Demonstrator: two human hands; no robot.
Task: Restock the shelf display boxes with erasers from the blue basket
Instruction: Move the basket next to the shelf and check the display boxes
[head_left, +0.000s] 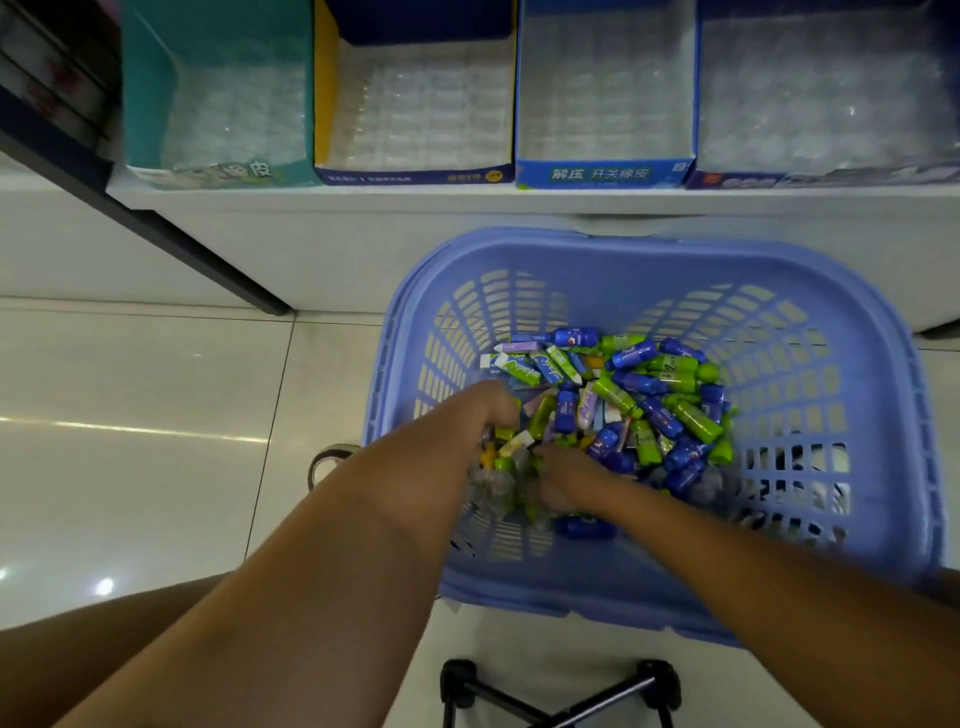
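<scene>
A blue plastic basket (857, 415) stands on the floor below the shelf, holding a heap of blue, green and white erasers (639, 395). Both of my hands are down in the heap at its near left. My left hand (483, 415) is curled around several erasers, with green, yellow and white ones showing under its fingers. My right hand (561, 478) digs into the pile beside it, fingers curled among the erasers. On the shelf above stand a teal display box (150, 104), a yellow-sided box (324, 104), a blue box (605, 174) and a dark blue box (737, 179), all showing bare clear trays.
The white shelf edge (363, 195) runs just behind the basket. A dark shelf upright (208, 260) slants at the left. Glossy floor tiles (130, 415) lie to the left. A black folding frame (561, 691) sits at the bottom, below the basket. My knee shows at bottom left.
</scene>
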